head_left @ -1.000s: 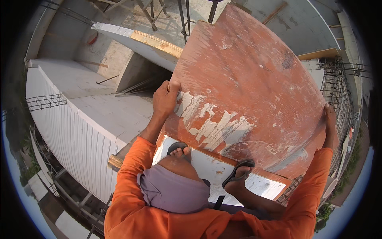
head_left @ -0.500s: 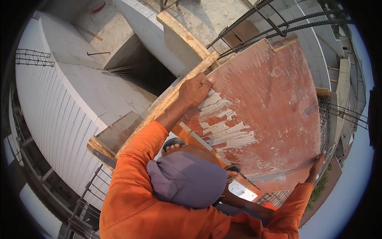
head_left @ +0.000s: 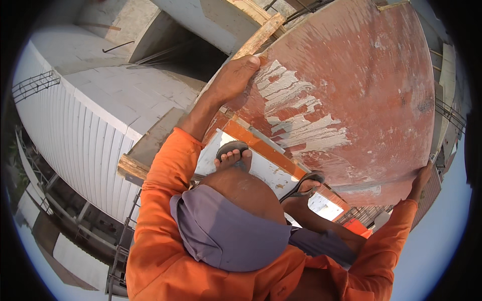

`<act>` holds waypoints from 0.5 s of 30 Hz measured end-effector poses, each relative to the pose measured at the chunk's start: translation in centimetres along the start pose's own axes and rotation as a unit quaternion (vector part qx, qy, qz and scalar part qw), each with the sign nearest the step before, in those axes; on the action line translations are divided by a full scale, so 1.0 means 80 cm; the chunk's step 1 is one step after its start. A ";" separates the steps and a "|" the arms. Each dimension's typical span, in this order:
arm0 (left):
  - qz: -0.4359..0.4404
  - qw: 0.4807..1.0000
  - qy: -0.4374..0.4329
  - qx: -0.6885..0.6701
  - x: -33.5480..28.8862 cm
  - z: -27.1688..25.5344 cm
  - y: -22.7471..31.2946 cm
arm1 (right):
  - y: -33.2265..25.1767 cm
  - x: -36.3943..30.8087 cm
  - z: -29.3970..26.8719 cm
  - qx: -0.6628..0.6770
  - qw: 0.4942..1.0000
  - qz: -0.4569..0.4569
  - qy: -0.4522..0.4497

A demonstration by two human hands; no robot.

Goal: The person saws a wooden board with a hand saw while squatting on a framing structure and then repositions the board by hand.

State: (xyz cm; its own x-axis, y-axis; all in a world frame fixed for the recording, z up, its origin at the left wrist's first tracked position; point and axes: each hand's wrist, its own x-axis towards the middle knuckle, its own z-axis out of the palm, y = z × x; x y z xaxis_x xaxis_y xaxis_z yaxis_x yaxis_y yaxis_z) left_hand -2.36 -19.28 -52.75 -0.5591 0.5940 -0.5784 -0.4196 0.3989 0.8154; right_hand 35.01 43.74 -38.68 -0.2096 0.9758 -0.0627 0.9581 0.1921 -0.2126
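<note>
A large reddish-brown panel (head_left: 376,105), probably plywood, is held up in front of me, tilted. Grey dried mortar (head_left: 301,120) streaks its left part. My left hand (head_left: 235,79) is closed around the panel's left edge, with the thumb on its face. At the far right edge, low down, my right hand (head_left: 423,175) grips the same panel. Most of its fingers are hidden. Below the panel, my sandalled feet (head_left: 233,155) rest near an orange and white board (head_left: 263,143).
Behind my left hand runs a wooden beam (head_left: 261,36) beside a dark opening (head_left: 193,55). Pale block walls (head_left: 130,93) stand to the left. Another timber-edged board (head_left: 160,133) lies by my left arm. Rebar cages (head_left: 35,85) stick out left and right, and a drop shows at the lower left.
The panel looks larger and sits higher and farther right in the picture, with both hands still on it. My view has shifted, and more of my knees and feet show.
</note>
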 end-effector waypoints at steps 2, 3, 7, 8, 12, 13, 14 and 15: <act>0.010 1.000 -0.008 0.021 -0.002 -0.004 -0.008 | 0.001 -0.005 -0.005 -0.005 1.000 -0.002 -0.030; 0.004 0.999 -0.017 0.027 -0.006 -0.007 -0.007 | -0.004 -0.015 -0.007 -0.013 0.998 -0.005 -0.064; -0.013 0.999 -0.035 -0.027 -0.028 -0.024 -0.005 | -0.018 -0.035 0.001 0.008 0.997 0.041 -0.069; -0.007 0.999 -0.034 -0.027 -0.032 -0.024 -0.005 | -0.023 -0.037 0.001 0.015 0.996 0.054 -0.070; 0.027 0.999 -0.041 -0.022 -0.031 -0.021 -0.015 | 0.000 -0.036 -0.014 0.019 0.997 0.071 -0.026; 0.060 0.997 -0.044 -0.010 -0.030 -0.023 -0.021 | 0.002 -0.043 -0.011 0.024 0.997 0.066 -0.026; 0.084 0.996 -0.041 -0.009 -0.031 -0.026 -0.028 | 0.005 -0.051 -0.009 0.022 0.996 0.078 -0.021; 0.091 0.995 -0.038 -0.013 -0.033 -0.025 -0.027 | 0.004 -0.057 -0.012 0.018 0.996 0.089 -0.010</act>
State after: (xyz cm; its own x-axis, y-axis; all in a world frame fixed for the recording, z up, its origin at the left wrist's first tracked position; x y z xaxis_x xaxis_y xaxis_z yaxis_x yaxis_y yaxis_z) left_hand -1.45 -23.13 -53.00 -0.5717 0.7069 -0.4166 -0.3346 0.2627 0.9050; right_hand 36.46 39.41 -37.51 -0.0408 0.9916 -0.1224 0.9729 0.0115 -0.2311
